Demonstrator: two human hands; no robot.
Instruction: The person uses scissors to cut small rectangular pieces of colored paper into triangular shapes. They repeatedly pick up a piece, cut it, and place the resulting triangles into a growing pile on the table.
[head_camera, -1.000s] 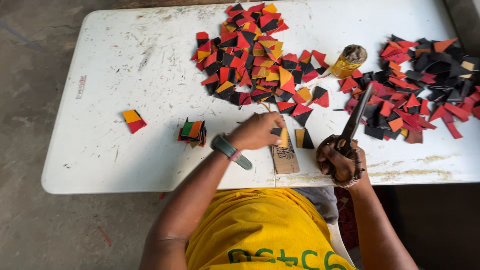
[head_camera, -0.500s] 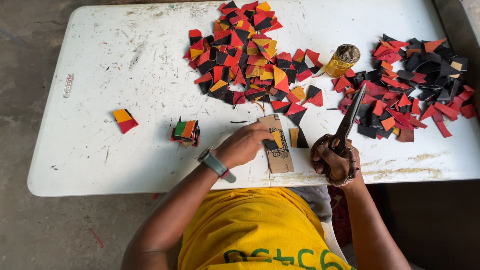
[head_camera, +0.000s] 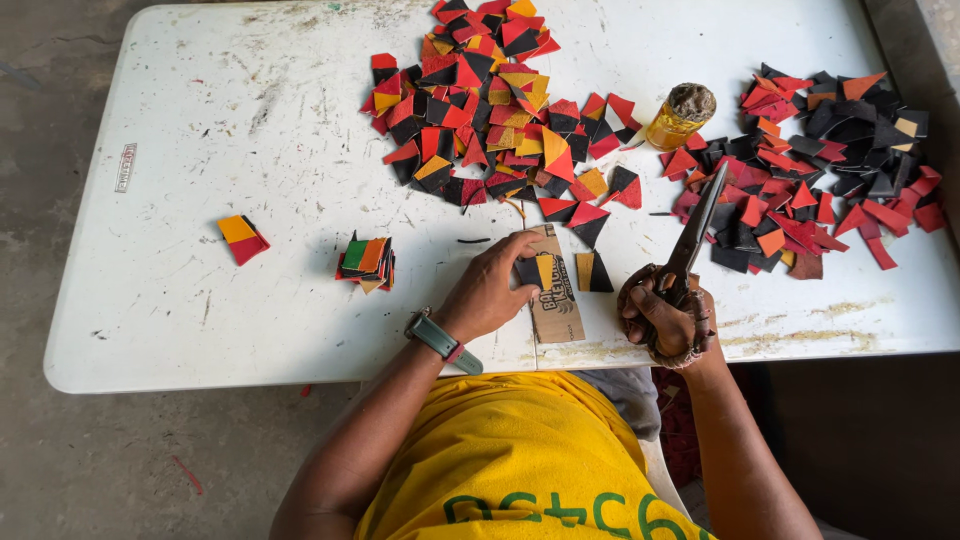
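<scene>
1. A black and yellow patch (head_camera: 533, 270) lies on the strip of brown cardboard (head_camera: 553, 290) at the near edge of the white table (head_camera: 200, 150), just above the person's yellow shirt (head_camera: 510, 460).
2. The left hand (head_camera: 490, 290) rests on the left end of the cardboard, its fingers curled down and pressing the patch against it.
3. A second black and yellow patch (head_camera: 593, 272) sits just right of the cardboard, apart from both hands.
4. The right hand (head_camera: 665, 318) lies right of the cardboard at the table edge, its fingers closed through the handles of a pair of scissors (head_camera: 695, 235).
5. The scissor blades look closed and point away from the cardboard toward the pile of red and black pieces (head_camera: 810, 170) on the right.
6. A small jar of yellow glue (head_camera: 680, 117) stands beyond the cardboard, between that pile and the larger heap of red, black and yellow pieces (head_camera: 490, 110).
7. Left of the cardboard sits a small stack of finished patches (head_camera: 365, 262), and farther left a single red and yellow piece (head_camera: 243, 238).
8. A grey watch (head_camera: 440, 338) wraps the left wrist, just below the cardboard's left side.
</scene>
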